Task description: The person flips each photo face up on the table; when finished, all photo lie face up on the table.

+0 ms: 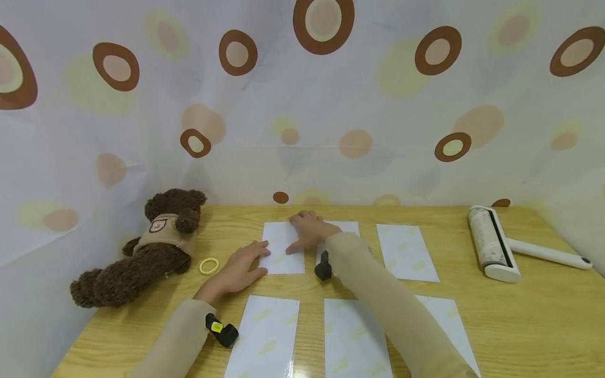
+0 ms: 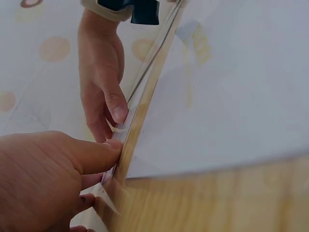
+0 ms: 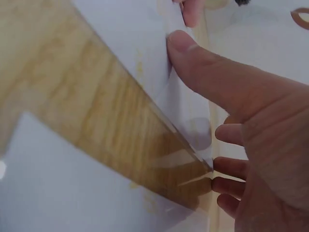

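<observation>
A white sheet [image 1: 283, 265] with faint yellow marks lies at the back left of two rows of similar sheets on the wooden table. My left hand [image 1: 241, 270] touches its left edge with extended fingers, the thumb near the lower left corner. Over its upper right part rests my right hand [image 1: 309, 231], thumb on the sheet and fingers toward the far edge. In the right wrist view that thumb [image 3: 188, 48] lies on the sheet's surface, fingers spread apart. The right hand and sleeve partly hide a second sheet [image 1: 348, 226] just to the right.
Another sheet [image 1: 407, 252] lies farther right; in front are a left sheet [image 1: 264, 336], a middle sheet [image 1: 356, 341] and a partly covered one [image 1: 446, 315]. A brown teddy bear [image 1: 163, 257] and yellow ring [image 1: 209, 266] are left, a lint roller [image 1: 489, 244] right. A patterned curtain [image 1: 293, 94] hangs behind.
</observation>
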The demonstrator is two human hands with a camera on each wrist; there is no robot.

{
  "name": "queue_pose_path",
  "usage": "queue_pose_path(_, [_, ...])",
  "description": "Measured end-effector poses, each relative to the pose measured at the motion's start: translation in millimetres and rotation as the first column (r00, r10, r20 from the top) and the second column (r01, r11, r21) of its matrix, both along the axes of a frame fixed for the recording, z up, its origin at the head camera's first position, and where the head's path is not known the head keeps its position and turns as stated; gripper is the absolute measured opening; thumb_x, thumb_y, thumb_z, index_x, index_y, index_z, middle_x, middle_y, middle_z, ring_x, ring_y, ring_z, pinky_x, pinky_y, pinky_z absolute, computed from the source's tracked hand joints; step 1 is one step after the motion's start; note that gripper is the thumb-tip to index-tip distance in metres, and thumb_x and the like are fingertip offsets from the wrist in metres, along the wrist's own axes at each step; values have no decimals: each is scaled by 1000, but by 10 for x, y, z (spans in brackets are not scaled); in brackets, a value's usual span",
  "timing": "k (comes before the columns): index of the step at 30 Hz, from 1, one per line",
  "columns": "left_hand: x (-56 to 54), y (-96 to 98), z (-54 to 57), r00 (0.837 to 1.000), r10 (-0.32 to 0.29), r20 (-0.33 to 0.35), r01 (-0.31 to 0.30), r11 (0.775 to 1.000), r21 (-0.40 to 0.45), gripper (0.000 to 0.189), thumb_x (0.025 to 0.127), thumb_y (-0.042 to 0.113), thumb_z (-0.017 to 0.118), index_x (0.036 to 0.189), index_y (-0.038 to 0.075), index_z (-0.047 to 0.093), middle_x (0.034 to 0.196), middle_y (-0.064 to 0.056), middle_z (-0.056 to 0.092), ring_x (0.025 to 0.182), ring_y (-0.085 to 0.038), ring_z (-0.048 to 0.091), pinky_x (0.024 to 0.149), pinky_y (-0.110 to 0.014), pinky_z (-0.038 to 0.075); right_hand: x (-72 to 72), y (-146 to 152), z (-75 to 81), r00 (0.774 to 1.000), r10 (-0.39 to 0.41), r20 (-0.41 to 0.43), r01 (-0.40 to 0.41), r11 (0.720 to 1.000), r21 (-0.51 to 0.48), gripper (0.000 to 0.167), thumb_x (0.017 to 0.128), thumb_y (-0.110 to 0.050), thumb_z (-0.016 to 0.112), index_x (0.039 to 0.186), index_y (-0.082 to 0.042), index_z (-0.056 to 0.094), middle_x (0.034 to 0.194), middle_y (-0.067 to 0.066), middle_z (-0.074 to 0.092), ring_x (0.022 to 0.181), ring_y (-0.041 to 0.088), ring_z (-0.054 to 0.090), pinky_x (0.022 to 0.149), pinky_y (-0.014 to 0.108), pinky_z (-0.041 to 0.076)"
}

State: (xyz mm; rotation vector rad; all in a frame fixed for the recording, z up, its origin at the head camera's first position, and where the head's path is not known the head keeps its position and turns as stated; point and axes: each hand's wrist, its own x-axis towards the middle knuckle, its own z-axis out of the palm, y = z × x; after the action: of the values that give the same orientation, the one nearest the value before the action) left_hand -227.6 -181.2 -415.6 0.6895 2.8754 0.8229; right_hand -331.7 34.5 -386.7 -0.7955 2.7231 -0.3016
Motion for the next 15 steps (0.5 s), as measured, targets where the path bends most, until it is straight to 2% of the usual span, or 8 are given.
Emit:
queue_pose_path(5, [-19, -4, -10, 1000, 4, -13, -4, 1000, 17, 36, 94, 13, 60, 127, 1, 55, 150, -20, 39, 141, -44, 27, 111, -63, 20, -29, -16, 56, 1000, -19, -13, 19, 1000, 17, 88, 80, -52, 73, 148, -11, 36, 153, 15, 30, 144, 33, 24, 116, 51, 23])
queue_pose_path(9, [-15, -6, -6, 999, 25, -24, -24, 999, 40, 36, 92, 11, 63, 126, 0, 55, 148, -22, 39, 140, -45, 28, 109, -64, 22, -62, -21, 78, 999, -36, 16, 36, 999, -34, 90, 75, -46, 80, 147, -11, 38, 148, 18, 31, 139, 35, 29, 109, 51, 34])
queue_pose_path(12, [6, 18, 1, 997, 82, 15, -83, 994, 75, 48, 92, 12, 64, 133, -4, 46, 151, -26, 29, 140, -44, 22, 110, -62, 22, -74, -7, 65, 996, -71, 47, 76, 991, -109, 89, 74, -36, 84, 145, -11, 37, 140, 20, 28, 132, 33, 29, 106, 50, 38])
queue_pose_path(15, [36, 55, -3, 987, 152, 58, -157, 983, 98, 66, 91, 13, 66, 142, -8, 31, 150, -30, 22, 137, -43, 20, 110, -58, 25, -57, -9, 56, 996, -70, 60, 81, 978, -192, 79, 77, -22, 82, 140, -6, 37, 132, 19, 28, 124, 30, 32, 104, 45, 40])
